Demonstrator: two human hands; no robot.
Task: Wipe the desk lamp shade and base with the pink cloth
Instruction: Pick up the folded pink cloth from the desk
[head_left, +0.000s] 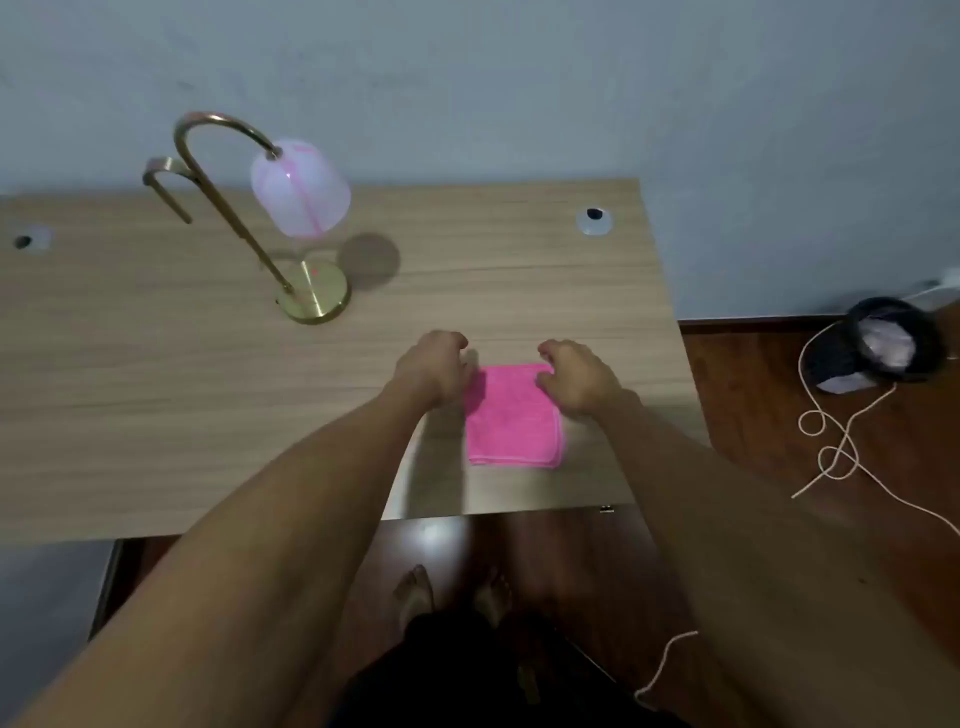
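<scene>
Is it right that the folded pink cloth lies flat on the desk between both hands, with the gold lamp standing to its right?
Not quite. The head view shows the lamp standing to the left of the pink cloth, farther back on the desk. The rest holds: the cloth lies folded and flat between the left hand and right hand.

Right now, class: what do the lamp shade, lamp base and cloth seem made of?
Lamp shade: translucent pinkish-white, glass or plastic; unclear which. Lamp base: shiny gold-toned, probably brass-finished metal, with reflections. Pink cloth: soft, matte, fuzzy, stitched edge; likely microfibre.
</scene>
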